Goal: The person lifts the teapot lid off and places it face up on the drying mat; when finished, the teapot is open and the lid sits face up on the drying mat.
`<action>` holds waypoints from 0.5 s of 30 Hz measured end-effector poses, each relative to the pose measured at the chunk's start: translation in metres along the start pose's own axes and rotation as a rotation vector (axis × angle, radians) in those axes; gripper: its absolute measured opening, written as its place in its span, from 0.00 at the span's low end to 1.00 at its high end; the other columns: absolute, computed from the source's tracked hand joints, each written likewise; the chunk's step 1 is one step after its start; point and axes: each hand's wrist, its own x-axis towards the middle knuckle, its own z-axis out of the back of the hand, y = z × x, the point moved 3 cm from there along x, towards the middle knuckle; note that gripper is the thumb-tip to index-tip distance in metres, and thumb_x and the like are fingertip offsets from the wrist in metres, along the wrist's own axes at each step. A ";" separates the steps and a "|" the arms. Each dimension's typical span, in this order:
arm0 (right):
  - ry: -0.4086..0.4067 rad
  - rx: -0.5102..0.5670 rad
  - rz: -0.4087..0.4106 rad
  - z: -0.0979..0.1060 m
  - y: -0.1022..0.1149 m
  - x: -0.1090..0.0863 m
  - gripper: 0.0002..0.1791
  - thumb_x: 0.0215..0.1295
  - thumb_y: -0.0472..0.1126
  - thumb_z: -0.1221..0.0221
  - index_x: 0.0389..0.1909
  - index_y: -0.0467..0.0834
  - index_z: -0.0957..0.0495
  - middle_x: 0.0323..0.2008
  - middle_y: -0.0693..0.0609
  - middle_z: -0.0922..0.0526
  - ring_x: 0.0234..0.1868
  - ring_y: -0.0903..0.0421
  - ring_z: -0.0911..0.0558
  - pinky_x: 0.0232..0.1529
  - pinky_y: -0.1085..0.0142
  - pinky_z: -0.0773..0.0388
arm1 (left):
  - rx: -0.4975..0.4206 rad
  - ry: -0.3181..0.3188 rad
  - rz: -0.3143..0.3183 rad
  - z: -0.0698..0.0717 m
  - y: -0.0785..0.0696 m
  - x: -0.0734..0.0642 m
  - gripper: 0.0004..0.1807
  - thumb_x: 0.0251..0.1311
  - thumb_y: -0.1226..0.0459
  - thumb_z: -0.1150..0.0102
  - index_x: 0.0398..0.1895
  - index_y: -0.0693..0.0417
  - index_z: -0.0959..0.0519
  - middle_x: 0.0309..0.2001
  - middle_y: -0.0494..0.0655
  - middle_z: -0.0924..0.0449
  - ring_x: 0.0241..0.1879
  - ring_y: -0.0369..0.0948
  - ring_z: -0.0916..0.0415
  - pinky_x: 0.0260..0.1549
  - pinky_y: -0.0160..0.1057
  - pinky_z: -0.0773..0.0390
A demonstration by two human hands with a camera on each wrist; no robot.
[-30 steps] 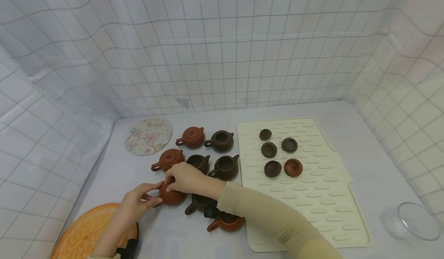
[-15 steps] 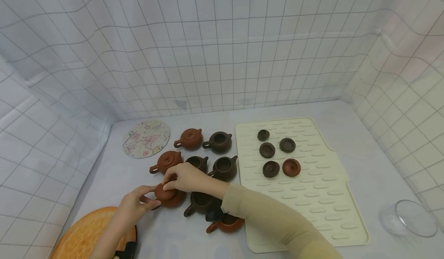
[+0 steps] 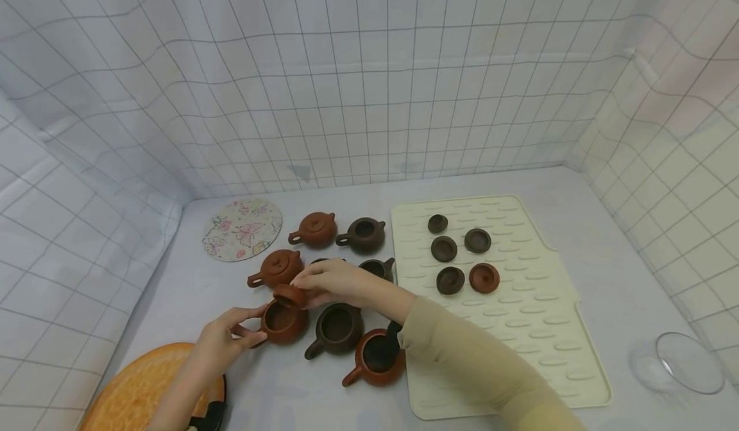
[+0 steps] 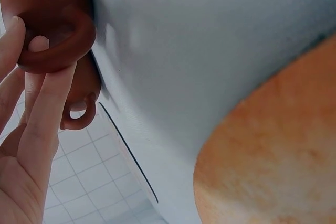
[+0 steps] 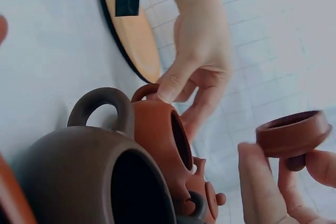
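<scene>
An ivory rectangular ridged plastic-looking mat spreads at three o'clock of the open pot. The left hand comes in at nine o'clock, the right hand at two. A round dark-brown clay teapot stands beside, at three. The round red-brown clay teapot sits uncovered; its shallow red-brown clay lid is off, tilted near twelve. The left grips the looped clay handle, which should steady the pot; the right pinches the lid about its knob. Lifting slowly, clear of the rim, would likely avoid chips.
</scene>
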 end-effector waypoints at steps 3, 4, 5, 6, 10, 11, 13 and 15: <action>0.017 0.132 -0.004 0.006 -0.001 -0.003 0.18 0.76 0.38 0.51 0.58 0.32 0.25 0.52 0.40 0.19 0.50 0.50 0.16 0.52 0.58 0.17 | 0.010 -0.006 -0.001 0.000 0.000 0.000 0.27 0.53 0.69 0.29 0.59 0.58 0.21 0.55 0.59 0.21 0.33 0.39 0.16 0.27 0.29 0.20; 0.016 0.150 -0.004 0.008 -0.002 -0.005 0.18 0.77 0.38 0.52 0.59 0.32 0.26 0.53 0.39 0.19 0.49 0.50 0.16 0.51 0.58 0.17 | 0.013 -0.007 -0.002 0.000 0.000 0.000 0.27 0.53 0.69 0.29 0.59 0.58 0.21 0.55 0.59 0.21 0.33 0.38 0.17 0.27 0.29 0.20; 0.013 0.167 -0.005 0.011 -0.002 -0.006 0.18 0.77 0.38 0.53 0.60 0.33 0.26 0.53 0.39 0.19 0.48 0.50 0.16 0.51 0.58 0.17 | 0.016 -0.008 -0.004 0.000 0.000 0.001 0.27 0.53 0.69 0.30 0.59 0.58 0.21 0.55 0.59 0.20 0.33 0.38 0.17 0.27 0.29 0.20; 0.008 0.183 -0.005 0.014 -0.002 -0.008 0.18 0.77 0.37 0.53 0.61 0.33 0.27 0.54 0.38 0.20 0.48 0.50 0.15 0.51 0.58 0.17 | 0.020 -0.010 -0.005 0.000 0.000 0.001 0.26 0.53 0.69 0.30 0.59 0.58 0.21 0.55 0.59 0.20 0.33 0.38 0.17 0.26 0.29 0.21; -0.001 0.233 0.009 0.029 -0.003 -0.018 0.20 0.77 0.38 0.54 0.64 0.33 0.29 0.56 0.38 0.20 0.46 0.55 0.16 0.52 0.59 0.18 | 0.027 -0.013 -0.016 0.001 -0.001 0.001 0.26 0.53 0.69 0.30 0.59 0.59 0.21 0.54 0.59 0.20 0.33 0.39 0.17 0.26 0.29 0.21; -0.004 0.242 0.014 0.033 -0.003 -0.021 0.21 0.78 0.38 0.54 0.65 0.33 0.30 0.56 0.39 0.20 0.46 0.55 0.15 0.53 0.58 0.18 | 0.029 -0.011 -0.017 0.001 -0.001 0.001 0.26 0.53 0.69 0.30 0.59 0.59 0.21 0.54 0.59 0.20 0.33 0.40 0.17 0.26 0.29 0.21; -0.010 0.237 0.030 0.045 -0.003 -0.028 0.22 0.78 0.40 0.55 0.66 0.32 0.31 0.55 0.41 0.20 0.46 0.57 0.16 0.55 0.59 0.19 | 0.027 -0.005 -0.011 0.000 0.000 0.001 0.26 0.53 0.69 0.30 0.59 0.59 0.21 0.54 0.60 0.20 0.34 0.40 0.16 0.26 0.29 0.21; -0.030 0.219 0.041 0.060 -0.003 -0.036 0.24 0.78 0.42 0.54 0.67 0.32 0.33 0.54 0.42 0.20 0.46 0.58 0.16 0.55 0.60 0.19 | 0.026 0.001 -0.010 0.000 0.000 0.001 0.27 0.53 0.69 0.29 0.59 0.60 0.21 0.55 0.61 0.21 0.34 0.41 0.16 0.26 0.29 0.21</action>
